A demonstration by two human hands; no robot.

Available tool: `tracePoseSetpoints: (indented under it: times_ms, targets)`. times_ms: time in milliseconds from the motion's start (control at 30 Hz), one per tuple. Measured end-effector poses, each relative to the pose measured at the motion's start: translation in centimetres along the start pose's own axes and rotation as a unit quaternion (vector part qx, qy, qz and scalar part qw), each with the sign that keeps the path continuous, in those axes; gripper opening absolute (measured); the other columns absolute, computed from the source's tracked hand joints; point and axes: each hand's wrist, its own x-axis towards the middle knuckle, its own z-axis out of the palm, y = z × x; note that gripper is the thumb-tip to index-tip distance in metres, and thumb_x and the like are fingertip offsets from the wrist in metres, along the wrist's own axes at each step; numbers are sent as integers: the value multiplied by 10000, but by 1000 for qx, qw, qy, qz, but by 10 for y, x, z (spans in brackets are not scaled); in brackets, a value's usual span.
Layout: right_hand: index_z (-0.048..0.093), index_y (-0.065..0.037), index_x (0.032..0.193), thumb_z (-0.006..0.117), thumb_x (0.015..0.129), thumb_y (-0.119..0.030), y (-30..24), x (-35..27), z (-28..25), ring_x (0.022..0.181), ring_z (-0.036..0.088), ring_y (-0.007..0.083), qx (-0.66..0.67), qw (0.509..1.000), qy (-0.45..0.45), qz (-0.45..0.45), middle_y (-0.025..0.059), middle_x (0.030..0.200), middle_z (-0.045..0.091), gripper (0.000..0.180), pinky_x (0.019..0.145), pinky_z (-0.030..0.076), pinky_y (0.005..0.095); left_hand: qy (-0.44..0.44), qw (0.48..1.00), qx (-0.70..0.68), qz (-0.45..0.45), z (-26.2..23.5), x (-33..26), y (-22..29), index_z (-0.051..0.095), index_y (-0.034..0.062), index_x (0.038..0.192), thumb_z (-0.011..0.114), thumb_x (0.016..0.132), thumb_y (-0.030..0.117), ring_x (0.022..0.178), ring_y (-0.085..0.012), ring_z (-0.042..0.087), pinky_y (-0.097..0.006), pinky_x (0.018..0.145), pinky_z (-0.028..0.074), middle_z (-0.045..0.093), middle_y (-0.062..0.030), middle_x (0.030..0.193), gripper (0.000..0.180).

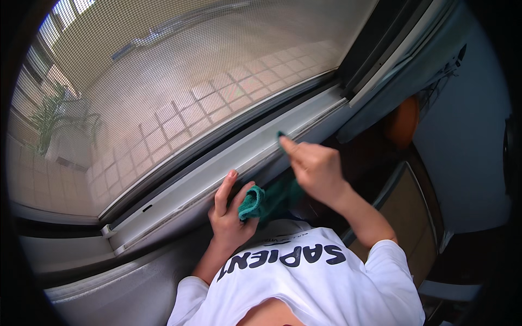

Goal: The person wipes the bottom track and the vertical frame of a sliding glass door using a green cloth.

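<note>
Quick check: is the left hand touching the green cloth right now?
Touching. The head view shows it: the bunched end of the green cloth sits between the thumb and fingers of the left hand, with no gap.

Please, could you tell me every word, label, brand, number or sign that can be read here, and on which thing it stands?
White shirt, chest: one row of large, bold black letters, upside down in this view; legible, but I do not copy wording.
White shirt, nearer the hem: a line of small dark print, too small to read surely.
Green cloth and window sill: no lettering visible.
</note>
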Motion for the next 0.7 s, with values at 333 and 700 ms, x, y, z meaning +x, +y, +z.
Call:
tracePoseSetpoints:
  times_ms: [333, 700]
  targets:
    - [550, -24, 1165, 458, 1014, -220, 21, -22, 21, 622, 454, 128, 825, 487, -69, 280, 40, 662, 507, 264, 607, 412, 260, 27, 999, 10, -15, 0, 2, 2, 684, 47, 1108, 677, 589, -37, 1219, -324, 548, -378, 964, 504, 447, -159, 1390, 526]
    - [542, -56, 1114, 399, 1034, -285, 22, -27, 22, 540, 311, 109, 879, 394, -54, 264, 2, 586, 419, 281, 513, 289, 269, 33, 999, 7, -22, 2, 0, 4, 685, 55, 1106, 673, 534, -43, 1247, -313, 529, -381, 989, 500, 452, -148, 1386, 580]
